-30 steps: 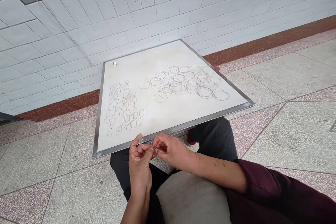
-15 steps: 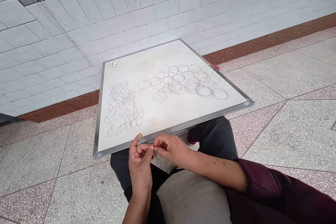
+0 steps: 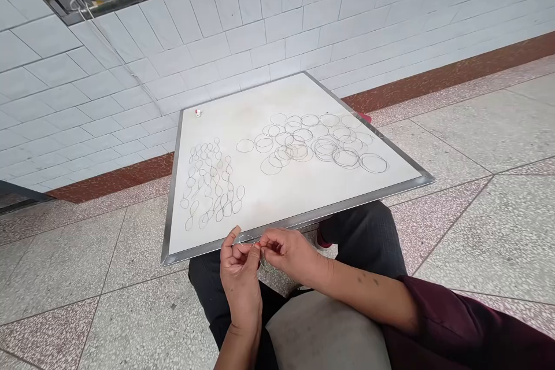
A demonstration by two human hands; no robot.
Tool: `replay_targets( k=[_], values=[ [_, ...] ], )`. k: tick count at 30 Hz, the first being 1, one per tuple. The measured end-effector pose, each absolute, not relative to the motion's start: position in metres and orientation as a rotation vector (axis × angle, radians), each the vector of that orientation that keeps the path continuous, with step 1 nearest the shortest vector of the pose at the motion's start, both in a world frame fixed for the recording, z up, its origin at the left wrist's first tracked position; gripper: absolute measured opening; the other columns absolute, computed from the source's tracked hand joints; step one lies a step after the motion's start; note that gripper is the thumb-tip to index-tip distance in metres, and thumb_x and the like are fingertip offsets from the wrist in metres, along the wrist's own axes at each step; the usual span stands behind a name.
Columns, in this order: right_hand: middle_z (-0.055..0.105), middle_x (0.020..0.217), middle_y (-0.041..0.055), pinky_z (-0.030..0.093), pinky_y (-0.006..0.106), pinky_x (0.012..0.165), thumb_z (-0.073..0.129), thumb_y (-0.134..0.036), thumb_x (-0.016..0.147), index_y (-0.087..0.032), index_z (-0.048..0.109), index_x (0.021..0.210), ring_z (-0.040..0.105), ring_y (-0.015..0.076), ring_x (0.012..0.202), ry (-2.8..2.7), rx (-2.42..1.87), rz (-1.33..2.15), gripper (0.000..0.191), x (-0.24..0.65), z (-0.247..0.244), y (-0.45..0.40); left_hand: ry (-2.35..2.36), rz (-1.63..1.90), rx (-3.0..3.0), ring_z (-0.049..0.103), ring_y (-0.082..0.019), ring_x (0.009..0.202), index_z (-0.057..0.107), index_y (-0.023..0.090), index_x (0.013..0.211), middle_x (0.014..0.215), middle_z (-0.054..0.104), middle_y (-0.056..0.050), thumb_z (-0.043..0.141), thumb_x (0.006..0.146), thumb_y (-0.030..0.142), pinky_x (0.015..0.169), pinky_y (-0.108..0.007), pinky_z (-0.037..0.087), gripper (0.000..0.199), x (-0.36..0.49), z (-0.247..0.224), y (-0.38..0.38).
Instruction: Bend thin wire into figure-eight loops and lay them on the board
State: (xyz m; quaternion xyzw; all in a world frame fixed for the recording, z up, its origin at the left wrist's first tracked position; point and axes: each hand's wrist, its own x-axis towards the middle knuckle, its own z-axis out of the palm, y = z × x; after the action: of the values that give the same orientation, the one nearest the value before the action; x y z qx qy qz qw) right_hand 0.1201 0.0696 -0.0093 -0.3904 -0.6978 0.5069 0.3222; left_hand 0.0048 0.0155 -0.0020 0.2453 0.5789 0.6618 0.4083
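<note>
A thin wire loop (image 3: 246,237) is pinched between the thumb and a finger of my left hand (image 3: 241,266), near the front edge of the table. My right hand (image 3: 288,250) meets it there, its fingertips closed on the same wire right beside the left thumb. Part of the loop curves above the left fingers, and a short curve hangs below the pinch. A fingertip of my left hand, raised apart from the pinch, has a tan wrap on it. The exact crossing of the wire is hidden by the fingertips.
On the white metal-edged table (image 3: 260,208) lie several large wire rings (image 3: 346,158) to the right and several twisted figure-eight wire loops (image 3: 223,196) to the left. A small white-and-red object (image 3: 198,113) sits at the far left corner. Behind stands a tiled wall (image 3: 243,34).
The camera view has shifted slightly, so everything appears a little lower and to the right. Both hands keep their pinch on the wire, with little visible change between them.
</note>
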Motion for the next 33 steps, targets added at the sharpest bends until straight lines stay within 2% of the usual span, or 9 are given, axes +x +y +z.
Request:
replay_targets(
  k=[9, 18, 23, 27, 33],
  values=[
    [0.060, 0.069, -0.0028, 0.037, 0.022, 0.056, 0.058, -0.011, 0.077, -0.020, 0.060, 0.074, 0.051, 0.0117, 0.060, -1.803, -1.034, 1.353, 0.009, 0.117, -0.017, 0.073, 1.450, 1.697, 0.591, 0.059, -0.010, 0.071, 0.056, 0.022, 0.125, 0.067, 0.058, 0.008, 0.077, 0.079, 0.025, 0.080, -0.025, 0.049, 0.051, 0.006, -0.002, 0.018],
    [0.059, 0.070, -0.0030, 0.037, 0.021, 0.058, 0.059, -0.015, 0.077, -0.019, 0.059, 0.073, 0.050, 0.0108, 0.063, -1.770, -1.058, 1.322, 0.006, 0.111, -0.024, 0.074, 1.546, 1.716, 0.571, 0.061, -0.010, 0.071, 0.061, 0.019, 0.125, 0.070, 0.061, 0.006, 0.081, 0.073, 0.029, 0.077, -0.024, 0.051, 0.057, 0.009, -0.005, 0.022],
    [0.056, 0.067, -0.0040, 0.036, 0.020, 0.053, 0.056, -0.015, 0.078, -0.019, 0.058, 0.075, 0.048, 0.0096, 0.059, -1.608, -1.014, 1.519, 0.005, 0.111, -0.033, 0.075, 1.517, 1.706, 0.550, 0.061, -0.010, 0.072, 0.062, 0.019, 0.124, 0.071, 0.061, 0.005, 0.080, 0.074, 0.027, 0.082, -0.025, 0.051, 0.054, 0.008, -0.010, 0.024],
    [0.059, 0.071, -0.0023, 0.044, 0.021, 0.054, 0.057, -0.021, 0.081, -0.018, 0.059, 0.078, 0.053, 0.0102, 0.061, -1.416, -0.920, 1.774, 0.004, 0.113, -0.035, 0.077, 1.457, 1.687, 0.550, 0.059, -0.009, 0.065, 0.061, 0.019, 0.125, 0.068, 0.060, 0.006, 0.080, 0.074, 0.025, 0.072, -0.022, 0.050, 0.054, 0.005, -0.015, 0.027],
    [0.062, 0.077, -0.0010, 0.047, 0.021, 0.055, 0.063, -0.032, 0.082, -0.018, 0.060, 0.080, 0.054, 0.0102, 0.065, -1.261, -0.847, 1.885, 0.014, 0.117, -0.040, 0.076, 1.409, 1.681, 0.547, 0.055, -0.007, 0.061, 0.062, 0.021, 0.125, 0.068, 0.060, 0.007, 0.080, 0.074, 0.024, 0.064, -0.018, 0.045, 0.053, 0.005, -0.018, 0.031]
  ],
)
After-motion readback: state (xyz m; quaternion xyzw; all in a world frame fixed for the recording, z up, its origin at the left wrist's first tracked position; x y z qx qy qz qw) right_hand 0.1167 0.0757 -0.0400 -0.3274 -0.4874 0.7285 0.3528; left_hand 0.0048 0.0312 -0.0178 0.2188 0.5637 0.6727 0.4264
